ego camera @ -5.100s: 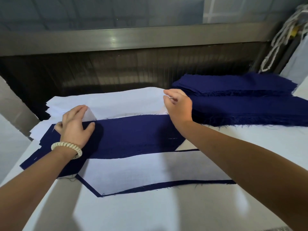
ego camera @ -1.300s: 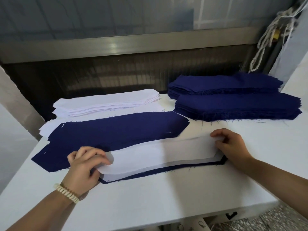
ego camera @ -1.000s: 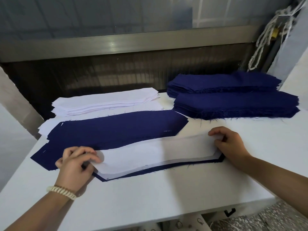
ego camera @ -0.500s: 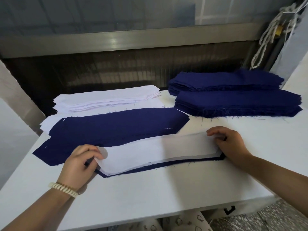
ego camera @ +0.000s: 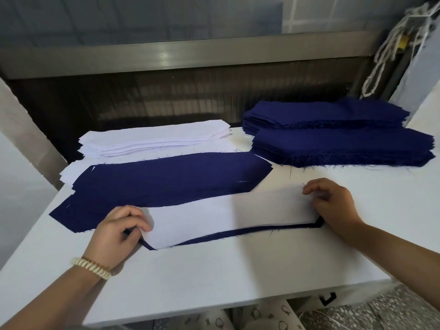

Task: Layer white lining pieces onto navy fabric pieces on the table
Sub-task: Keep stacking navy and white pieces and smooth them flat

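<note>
White bench (ego camera: pixel 214 277) fills most of the view, its near edge toward you. Far right on it sits the front navy stack (ego camera: pixel 342 148), with the rear navy stack (ego camera: pixel 326 113) right behind it and touching, frayed edges facing you. Far left is the white lining stack (ego camera: pixel 154 139), lower than the navy ones, near them with a strip of bare bench between.

In front of that white stack lies a flat navy piece (ego camera: pixel 166 182), long and pointed at its right end. Loose white sheets (ego camera: pixel 69 172) peek out from under its far left corner.

Just nearer to you is the white lining piece (ego camera: pixel 226 217), the one you are placing. It lies on a lower navy piece (ego camera: pixel 238 233), of which only a thin strip shows along the near edge and at both tips. The lining's far edge overlaps the near edge of the flat navy piece.

Your left grip (ego camera: pixel 116 232) is at the lining's left end, fingers curled, pinching that end; the end looks a little raised. Your right grip (ego camera: pixel 333 206) is at the right end, fingers curled over the far right corner, pinching it. Both forearms come in over the near edge of the bench. Cream beaded bracelet (ego camera: pixel 92 267) is on your left wrist. Whitish rope (ego camera: pixel 390 44) hangs top right, off the bench.
</note>
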### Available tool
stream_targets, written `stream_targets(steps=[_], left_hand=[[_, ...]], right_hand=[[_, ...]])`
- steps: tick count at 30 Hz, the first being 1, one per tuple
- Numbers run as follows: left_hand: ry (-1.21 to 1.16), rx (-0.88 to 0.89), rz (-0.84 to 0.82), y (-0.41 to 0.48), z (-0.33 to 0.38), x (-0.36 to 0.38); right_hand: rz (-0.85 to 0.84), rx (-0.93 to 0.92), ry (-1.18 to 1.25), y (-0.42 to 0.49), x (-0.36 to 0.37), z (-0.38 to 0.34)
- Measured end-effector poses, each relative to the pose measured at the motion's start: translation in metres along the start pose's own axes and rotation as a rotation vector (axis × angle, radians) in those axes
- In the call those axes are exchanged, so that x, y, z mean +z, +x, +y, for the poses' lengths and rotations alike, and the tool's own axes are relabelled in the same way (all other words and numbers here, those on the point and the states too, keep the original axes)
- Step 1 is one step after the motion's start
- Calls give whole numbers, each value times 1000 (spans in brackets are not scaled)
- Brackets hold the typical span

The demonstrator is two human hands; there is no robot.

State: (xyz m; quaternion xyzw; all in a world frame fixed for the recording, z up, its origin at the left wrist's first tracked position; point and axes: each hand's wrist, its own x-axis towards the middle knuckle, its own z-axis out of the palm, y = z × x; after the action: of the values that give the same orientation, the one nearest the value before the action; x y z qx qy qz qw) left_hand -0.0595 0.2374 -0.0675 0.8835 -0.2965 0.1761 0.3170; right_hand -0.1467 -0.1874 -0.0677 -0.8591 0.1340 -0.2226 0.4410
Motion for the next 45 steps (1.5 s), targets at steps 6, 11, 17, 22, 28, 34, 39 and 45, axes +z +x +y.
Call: stream_targets(steps=[6, 11, 17, 22, 28, 34, 39, 45], left_hand=[[30, -2, -11, 0, 0, 0], [33, -14, -13, 0, 1, 1], [42, -29, -24, -1, -1, 1], [44, -18, -29, 0, -2, 2], [137, -53, 0, -2, -3, 3], [144, -104, 26, 5, -1, 4], [105, -125, 66, 26, 12, 10], [63, -146, 47, 73, 40, 46]], right_hand=[[30, 27, 1, -1, 1, -1], [54, 22, 0, -2, 1, -1], [48, 48, 20, -2, 0, -4], [38, 58, -15, -2, 1, -5], [71, 12, -225, -3, 1, -6], [104, 6, -326, 5, 3, -15], [93, -26, -365, 50, 9, -19], [-90, -29, -673, 105, 25, -31]])
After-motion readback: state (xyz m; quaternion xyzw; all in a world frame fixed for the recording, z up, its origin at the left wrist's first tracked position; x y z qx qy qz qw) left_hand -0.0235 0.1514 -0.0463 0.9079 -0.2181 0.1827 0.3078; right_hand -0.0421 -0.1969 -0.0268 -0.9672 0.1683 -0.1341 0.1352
